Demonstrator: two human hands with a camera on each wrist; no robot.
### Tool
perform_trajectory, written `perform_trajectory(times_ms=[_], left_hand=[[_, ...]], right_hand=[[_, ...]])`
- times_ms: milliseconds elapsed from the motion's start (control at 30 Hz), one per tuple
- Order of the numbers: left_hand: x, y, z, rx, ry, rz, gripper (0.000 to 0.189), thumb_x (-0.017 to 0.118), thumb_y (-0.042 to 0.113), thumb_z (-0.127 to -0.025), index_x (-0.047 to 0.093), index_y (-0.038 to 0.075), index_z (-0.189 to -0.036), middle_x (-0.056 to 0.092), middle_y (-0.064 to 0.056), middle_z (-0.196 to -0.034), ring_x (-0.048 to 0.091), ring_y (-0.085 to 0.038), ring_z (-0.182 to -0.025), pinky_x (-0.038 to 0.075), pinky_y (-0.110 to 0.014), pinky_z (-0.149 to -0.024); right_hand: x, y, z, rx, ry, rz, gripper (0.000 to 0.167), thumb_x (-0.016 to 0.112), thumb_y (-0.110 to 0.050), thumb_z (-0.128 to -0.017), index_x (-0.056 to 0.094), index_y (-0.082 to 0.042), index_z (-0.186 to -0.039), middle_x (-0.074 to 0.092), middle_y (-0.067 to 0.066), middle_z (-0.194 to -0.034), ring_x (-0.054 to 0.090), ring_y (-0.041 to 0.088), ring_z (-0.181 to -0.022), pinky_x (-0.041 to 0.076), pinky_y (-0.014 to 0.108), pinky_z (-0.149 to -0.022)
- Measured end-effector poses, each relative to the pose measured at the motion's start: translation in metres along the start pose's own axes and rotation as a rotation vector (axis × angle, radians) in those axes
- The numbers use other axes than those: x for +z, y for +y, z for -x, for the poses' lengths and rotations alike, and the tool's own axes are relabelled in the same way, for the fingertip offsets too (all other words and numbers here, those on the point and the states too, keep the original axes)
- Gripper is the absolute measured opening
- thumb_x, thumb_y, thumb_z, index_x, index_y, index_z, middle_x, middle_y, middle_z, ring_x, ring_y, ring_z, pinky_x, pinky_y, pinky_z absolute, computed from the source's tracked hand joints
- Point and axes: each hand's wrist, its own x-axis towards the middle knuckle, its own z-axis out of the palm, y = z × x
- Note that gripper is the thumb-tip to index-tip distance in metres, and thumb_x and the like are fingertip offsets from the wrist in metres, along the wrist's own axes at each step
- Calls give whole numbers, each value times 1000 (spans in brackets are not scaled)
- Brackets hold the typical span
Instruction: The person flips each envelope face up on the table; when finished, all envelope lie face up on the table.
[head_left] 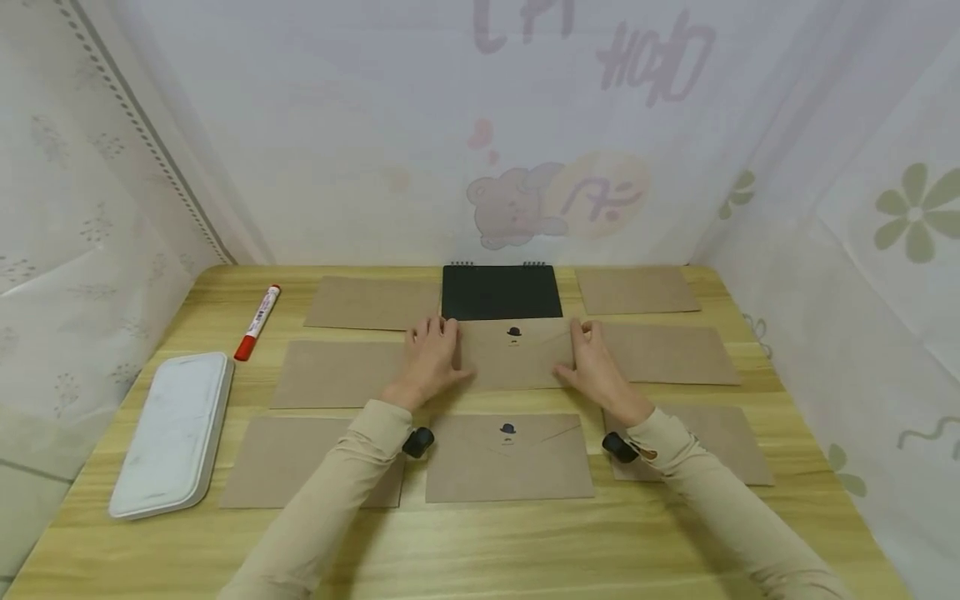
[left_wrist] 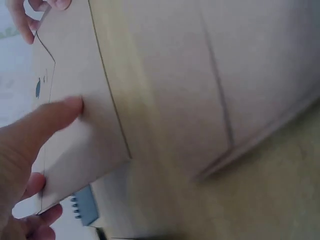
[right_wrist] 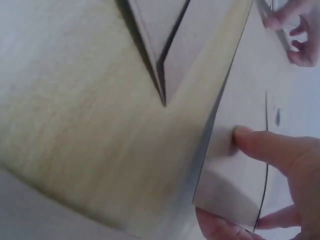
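Observation:
A brown kraft envelope (head_left: 517, 367) with a small hat and moustache print lies between my two hands at the middle of the table. My left hand (head_left: 432, 358) grips its left end, thumb (left_wrist: 62, 112) flat on the face and fingers at the edge. The right hand (head_left: 602, 372) holds the opposite end the same way; in the right wrist view its thumb (right_wrist: 255, 145) presses the face while fingers wrap under the edge. Nearer to me lies a second printed envelope (head_left: 510, 471), flap side up. Just beyond the held one sits a black spiral-bound notebook (head_left: 501, 292).
Plain brown envelopes lie on both sides, such as one at left (head_left: 330, 375) and one at right (head_left: 678, 354). A white case (head_left: 172, 433) and a red-capped marker (head_left: 258, 323) are on the left. A printed cloth (head_left: 360, 125) hangs behind the table.

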Motion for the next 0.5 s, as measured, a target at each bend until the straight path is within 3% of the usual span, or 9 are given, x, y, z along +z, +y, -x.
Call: perform_trajectory(times_ms=[133,233,500], left_hand=[[7,-4,2,8,-103,47,59,81,43,-67,47,9,-103,46,-13,-100,38,-33,-100,26,-51,-84],[10,-7,4,24,-150,65,58,80,43,-68,49,10,-104,47,-12,-101,38,-33,-100,25,-49,-80],[8,-9,1,62,-178,49,54,78,43,-72,52,10,-107,48,-15,-108,37,-35,-108,23,-55,-89]], right_hand=[[0,2,2,2,-88,8,69,75,-12,-78,36,7,-132,34,33,-116,52,27,-69,48,36,-61],[1,0,5,8,-140,15,65,75,-14,-78,42,6,-131,35,34,-117,54,29,-75,48,38,-65],[-2,-4,1,82,-218,45,62,76,-18,-77,49,8,-127,37,30,-109,47,31,-85,46,40,-71]])
